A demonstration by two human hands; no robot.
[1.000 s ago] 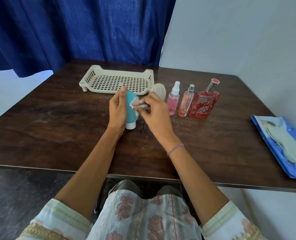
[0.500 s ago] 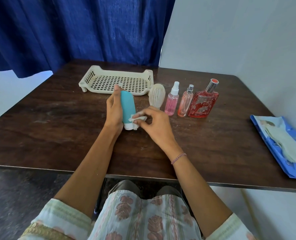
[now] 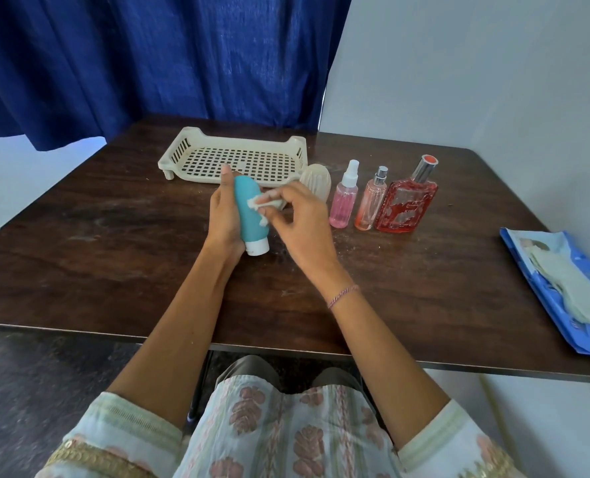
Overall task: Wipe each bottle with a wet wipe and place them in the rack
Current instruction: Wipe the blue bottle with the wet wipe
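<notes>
My left hand (image 3: 223, 215) grips a teal bottle (image 3: 250, 219) that stands cap-down on the table, its white cap at the bottom. My right hand (image 3: 298, 229) pinches a small white wet wipe (image 3: 262, 205) and presses it against the upper part of the teal bottle. Behind the hands lies the cream plastic rack (image 3: 197, 146), with nothing in it. To the right stand a cream ribbed bottle (image 3: 317, 181), a pink spray bottle (image 3: 344, 200), a slim peach spray bottle (image 3: 371, 201) and a red perfume bottle (image 3: 407, 205).
A blue wet-wipe pack (image 3: 542, 291) with a wipe sticking out lies at the table's right edge. The dark wooden table (image 3: 97, 243) meets a white wall on the right. A blue curtain (image 3: 148, 56) hangs behind it.
My right hand moved the wipe from the top of the teal bottle down to its cap and back up. The left hand kept its hold.
</notes>
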